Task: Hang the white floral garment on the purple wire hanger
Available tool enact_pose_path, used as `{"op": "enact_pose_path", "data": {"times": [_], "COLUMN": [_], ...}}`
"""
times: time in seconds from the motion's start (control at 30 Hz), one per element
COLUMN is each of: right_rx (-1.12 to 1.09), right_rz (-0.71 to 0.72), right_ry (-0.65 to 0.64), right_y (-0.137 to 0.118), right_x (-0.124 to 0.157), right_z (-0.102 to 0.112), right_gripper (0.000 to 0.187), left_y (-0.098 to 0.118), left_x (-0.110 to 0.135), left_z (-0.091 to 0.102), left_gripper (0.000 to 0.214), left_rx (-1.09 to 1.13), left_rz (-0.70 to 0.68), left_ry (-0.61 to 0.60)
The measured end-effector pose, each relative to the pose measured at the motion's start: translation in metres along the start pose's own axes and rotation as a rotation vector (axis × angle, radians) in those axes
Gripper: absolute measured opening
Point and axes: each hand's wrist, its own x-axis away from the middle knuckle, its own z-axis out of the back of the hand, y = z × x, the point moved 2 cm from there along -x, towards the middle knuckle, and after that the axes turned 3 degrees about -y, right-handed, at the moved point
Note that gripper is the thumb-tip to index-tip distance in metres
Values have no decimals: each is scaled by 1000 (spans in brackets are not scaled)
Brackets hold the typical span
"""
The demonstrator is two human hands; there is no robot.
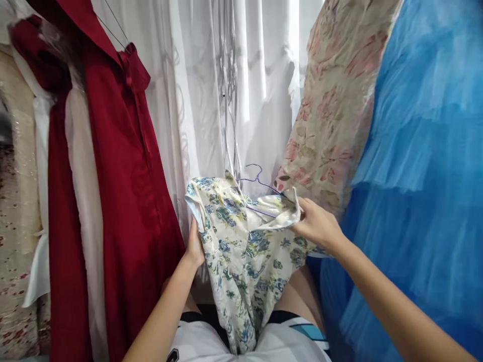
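A cream dress with blue and green flowers point(260, 261) hangs down over my lap, its top facing me. Inside its neckline sits a purple wire hanger point(260, 181), the hook pointing up and the arms partly covered by cloth. My left hand point(195, 245) grips the garment at the left armhole edge; its thumb shows and the other fingers are behind the fabric. With bent fingers, my right hand point(319, 224) holds the neckline edge near the right shoulder, pulling that side outward. The fingertips there are partly hidden by the cloth.
Long red dresses point(116, 201) hang at the left beside cream and white garments point(83, 151). A beige floral dress point(332, 105) and a layered blue tulle dress point(422, 166) hang close on the right. White curtains point(196, 85) and dangling silver ribbons point(228, 85) are behind.
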Motion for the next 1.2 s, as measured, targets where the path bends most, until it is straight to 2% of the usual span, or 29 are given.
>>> {"op": "enact_pose_path", "data": {"times": [0.1,0.2,0.33,0.4,0.47,0.5,0.57,0.6,0.63,0.67,0.73,0.8,0.93,1.07,1.1,1.13,1.2], "right_rx": [33,49,-24,-109,-273,-392,-701,-850,-981,-1089,-1183,-1205,-1310,-1444,-1469,-1490,-1516], "right_rz": [101,204,325,365,289,199,-69,-195,-258,-275,-286,-287,-307,-433,-461,-479,-489], "right_ry": [0,-10,-54,6,167,257,423,401,234,29,-237,-287,-315,-434,-467,-500,-548], "right_y": [-11,-13,-9,-16,-32,-43,-64,-75,-88,-100,-118,-124,-116,-107,-108,-108,-111], "right_x": [-25,-30,-12,10,43,63,105,123,137,145,150,140,120,128,131,133,135], "right_z": [7,7,4,1,-8,-17,-42,-59,-77,-93,-115,-121,-106,-89,-86,-84,-81], "right_gripper": [56,68,76,75,66,59,34,21,15,18,28,35,34,34,32,31,28], "left_y": [-14,-39,-72,-82,-84,-83,-77,-73,-70,-67,-65,-66,-73,-78,-81,-86,-98], "left_x": [11,23,46,60,75,82,95,100,104,108,113,116,121,126,124,121,110], "left_z": [20,32,44,49,51,51,48,46,43,40,34,30,27,21,17,11,-1], "left_gripper": [50,44,34,31,28,27,27,27,27,27,28,28,32,60,61,54,25], "left_rx": [-67,-242,-336,-357,-400,-433,-503,-540,-577,-612,-666,-685,-718,-906,-996,-1097,-1269], "left_rz": [-130,-160,-230,-248,-260,-270,-291,-297,-296,-291,-285,-285,-355,-691,-750,-766,-678], "left_ry": [101,202,288,349,404,419,420,418,415,412,401,393,395,514,477,390,140]}}
